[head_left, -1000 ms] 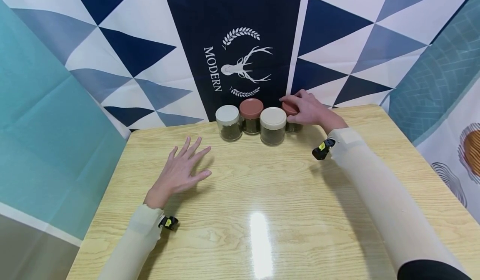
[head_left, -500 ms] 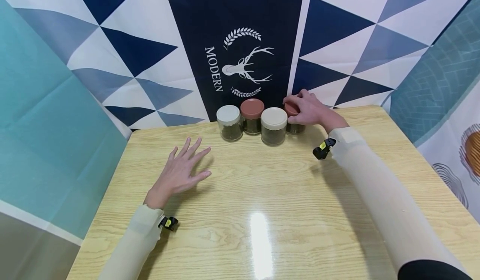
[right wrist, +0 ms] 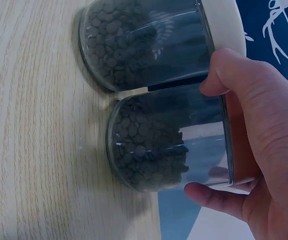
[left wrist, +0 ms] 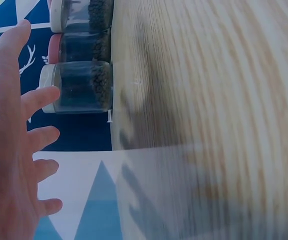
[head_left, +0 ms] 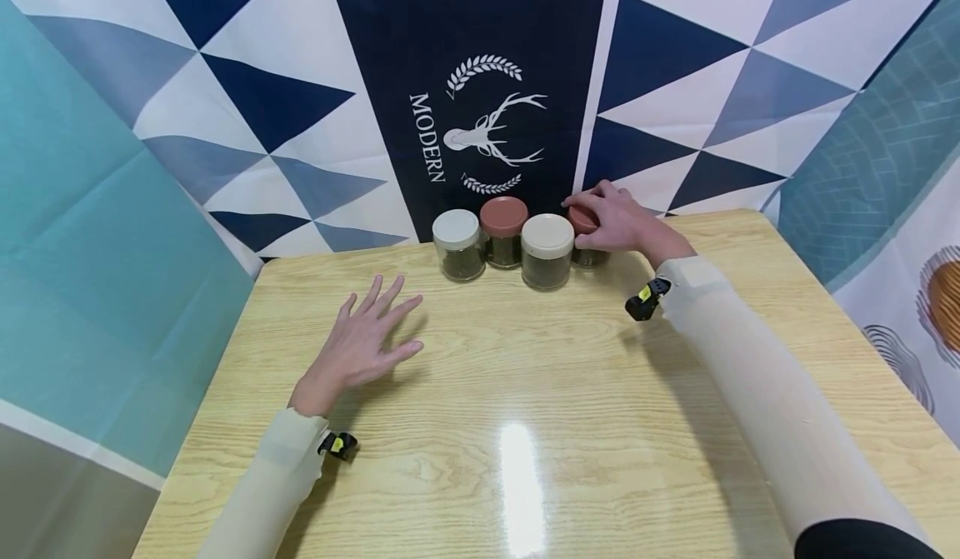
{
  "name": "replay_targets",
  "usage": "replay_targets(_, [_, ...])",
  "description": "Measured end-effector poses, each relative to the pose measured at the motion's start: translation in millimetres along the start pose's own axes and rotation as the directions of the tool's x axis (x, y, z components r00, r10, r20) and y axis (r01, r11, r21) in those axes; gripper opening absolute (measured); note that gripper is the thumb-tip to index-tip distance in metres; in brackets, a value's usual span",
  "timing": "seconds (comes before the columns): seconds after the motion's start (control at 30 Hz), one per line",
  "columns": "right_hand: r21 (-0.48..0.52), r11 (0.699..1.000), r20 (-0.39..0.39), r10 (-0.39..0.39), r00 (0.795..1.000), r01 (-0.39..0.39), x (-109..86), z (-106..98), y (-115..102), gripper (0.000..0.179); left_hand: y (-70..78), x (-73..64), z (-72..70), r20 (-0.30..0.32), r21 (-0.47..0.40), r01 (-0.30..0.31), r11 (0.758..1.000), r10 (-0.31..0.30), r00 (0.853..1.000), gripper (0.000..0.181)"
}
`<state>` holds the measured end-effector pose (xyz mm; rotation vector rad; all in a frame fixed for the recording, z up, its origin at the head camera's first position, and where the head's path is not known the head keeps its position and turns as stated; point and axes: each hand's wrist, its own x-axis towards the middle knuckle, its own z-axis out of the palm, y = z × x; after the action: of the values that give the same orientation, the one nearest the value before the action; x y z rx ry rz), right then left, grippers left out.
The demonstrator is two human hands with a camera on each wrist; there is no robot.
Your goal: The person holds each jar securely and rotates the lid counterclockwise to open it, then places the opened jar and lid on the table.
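At the back of the table stand several lidded glass jars, partly filled with small dark pellets. My right hand (head_left: 617, 219) grips the rightmost jar (right wrist: 151, 142) from above, around its red lid (right wrist: 242, 140). Thumb and fingers lie on opposite sides of it. That jar stands upright at the wall and is partly hidden by the hand. Just left of it is a cream-lidded jar (head_left: 547, 252), then a red-lidded jar (head_left: 504, 232) and a white-lidded jar (head_left: 458, 247). My left hand (head_left: 360, 338) hovers over the table at left, fingers spread, holding nothing.
The wooden table (head_left: 450, 392) meets a patterned wall cloth (head_left: 292, 126) right behind the jars. A teal panel (head_left: 112, 234) borders the left side. On the right hangs a pale cloth (head_left: 892, 292) with round designs. Light glares off the table's front middle.
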<state>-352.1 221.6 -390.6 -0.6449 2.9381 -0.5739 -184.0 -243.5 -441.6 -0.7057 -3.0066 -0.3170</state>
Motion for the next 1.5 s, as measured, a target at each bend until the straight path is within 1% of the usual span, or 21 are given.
replay_targets(0.33, [-0.022, 1.000, 0.003, -0.002, 1.000, 0.002, 0.0, -5, -3, 0.070, -2.7, -1.5, 1.1, -0.016, -0.012, 0.000, 1.000, 0.000, 1.000, 0.077])
replay_targets(0.5, [-0.033, 0.999, 0.013, -0.014, 1.000, 0.015, -0.5, -6, -4, 0.068, -2.3, -1.5, -0.7, -0.013, -0.011, -0.002, 1.000, 0.002, 1.000, 0.076])
replay_targets(0.67, [-0.045, 0.999, 0.004, -0.024, 1.000, 0.024, -2.4, -9, -1, 0.066, 0.1, 0.8, -1.2, -0.010, -0.002, -0.005, 1.000, 0.005, 1.000, 0.075])
replay_targets(0.97, [-0.080, 0.997, -0.010, -0.017, 1.000, 0.016, -4.0, -27, -5, 0.066, 0.7, 1.3, 1.2, -0.019, -0.009, -0.009, 1.000, 0.009, 1.000, 0.076])
replay_targets(1.27, [-0.094, 0.995, -0.018, -0.010, 1.000, 0.008, -3.2, -38, -8, 0.067, -0.2, 1.5, 1.7, 0.007, -0.009, 0.007, 1.000, -0.007, 1.000, 0.077])
replay_targets(1.5, [-0.099, 0.995, -0.020, -0.010, 1.000, 0.008, -4.0, -48, -12, 0.066, -1.5, 3.8, 3.0, -0.001, -0.025, 0.005, 1.000, -0.005, 1.000, 0.076])
